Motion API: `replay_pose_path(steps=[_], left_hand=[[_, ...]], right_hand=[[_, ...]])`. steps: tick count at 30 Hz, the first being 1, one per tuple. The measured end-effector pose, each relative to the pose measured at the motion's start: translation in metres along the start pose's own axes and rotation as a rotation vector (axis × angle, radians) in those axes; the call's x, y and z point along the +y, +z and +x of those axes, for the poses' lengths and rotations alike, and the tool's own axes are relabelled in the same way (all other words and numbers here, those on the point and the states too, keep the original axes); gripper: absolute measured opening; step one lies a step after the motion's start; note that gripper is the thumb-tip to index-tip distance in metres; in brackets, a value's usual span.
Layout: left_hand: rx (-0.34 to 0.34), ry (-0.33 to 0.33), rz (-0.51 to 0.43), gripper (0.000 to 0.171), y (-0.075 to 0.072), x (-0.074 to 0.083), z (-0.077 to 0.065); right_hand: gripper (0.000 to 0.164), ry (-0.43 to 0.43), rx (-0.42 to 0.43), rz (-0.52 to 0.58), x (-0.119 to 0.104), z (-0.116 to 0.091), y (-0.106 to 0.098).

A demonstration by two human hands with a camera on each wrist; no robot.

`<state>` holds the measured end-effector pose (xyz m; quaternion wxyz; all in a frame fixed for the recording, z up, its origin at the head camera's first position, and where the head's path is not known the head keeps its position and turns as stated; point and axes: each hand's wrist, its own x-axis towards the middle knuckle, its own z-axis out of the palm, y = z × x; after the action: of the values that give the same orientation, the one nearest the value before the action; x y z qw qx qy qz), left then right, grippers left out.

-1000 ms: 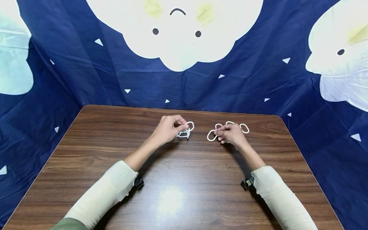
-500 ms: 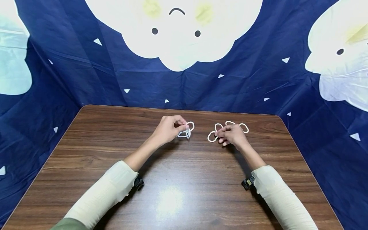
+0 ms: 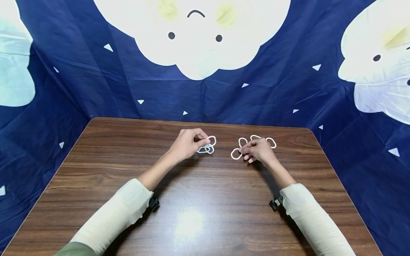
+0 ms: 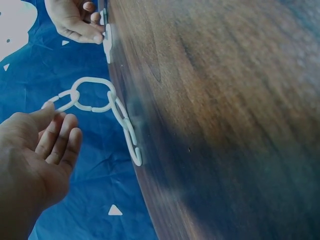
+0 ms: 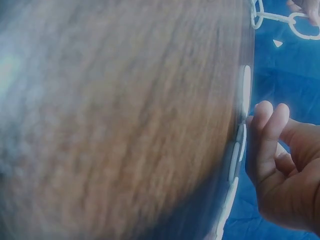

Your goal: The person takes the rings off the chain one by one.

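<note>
My left hand (image 3: 189, 144) pinches one end of a short chain of white plastic links (image 4: 94, 79) between thumb and fingertips. The chain runs from the fingers down towards the tabletop, its lower links resting there in the head view. Several loose white chain links lie to the right, and my right hand (image 3: 257, 148) is low over them. Its thumb and fingertips pinch the end of the leftmost link (image 5: 246, 90), which lies flat. Other loose links sit partly under the hand, and one link (image 3: 275, 144) lies to its right.
The brown wooden table (image 3: 205, 199) has its far edge just beyond the links. A dark blue cloth (image 3: 205, 99) with white clouds and triangles hangs behind and at both sides. Small black devices (image 3: 153, 203) sit at the wrists.
The lower links of the left chain have tipped over from standing on edge to lying flatter. The leftmost loose link at my right fingertips has settled slightly nearer. Both hands have barely moved.
</note>
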<state>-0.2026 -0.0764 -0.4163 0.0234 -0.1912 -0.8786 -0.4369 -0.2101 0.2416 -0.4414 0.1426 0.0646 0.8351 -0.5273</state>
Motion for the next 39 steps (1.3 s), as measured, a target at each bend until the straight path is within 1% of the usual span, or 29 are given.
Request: replay_pose_path(steps=[7, 15, 21, 28, 33, 39], left_hand=[[-0.001, 0.014, 0.005, 0.01, 0.004, 0.0, 0.001], [0.0, 0.015, 0.005, 0.011, 0.004, 0.001, 0.001], [-0.012, 0.022, -0.007, 0.009, 0.004, 0.002, 0.003], [-0.017, 0.038, -0.019, 0.009, 0.001, 0.002, 0.004], [-0.023, 0.047, -0.018, 0.01, 0.0, 0.004, 0.005], [0.0, 0.057, -0.013, 0.012, -0.001, 0.003, 0.007]], right_hand=[[0.025, -0.018, 0.004, -0.001, -0.004, -0.003, 0.001], [0.023, -0.057, -0.026, 0.044, -0.013, -0.007, 0.004], [0.019, -0.116, -0.019, 0.027, -0.02, -0.008, 0.007], [0.023, -0.166, -0.005, -0.033, -0.031, -0.007, 0.011], [0.024, -0.211, -0.006, -0.012, -0.038, -0.006, 0.016], [0.024, -0.266, -0.016, 0.026, -0.044, -0.005, 0.025]])
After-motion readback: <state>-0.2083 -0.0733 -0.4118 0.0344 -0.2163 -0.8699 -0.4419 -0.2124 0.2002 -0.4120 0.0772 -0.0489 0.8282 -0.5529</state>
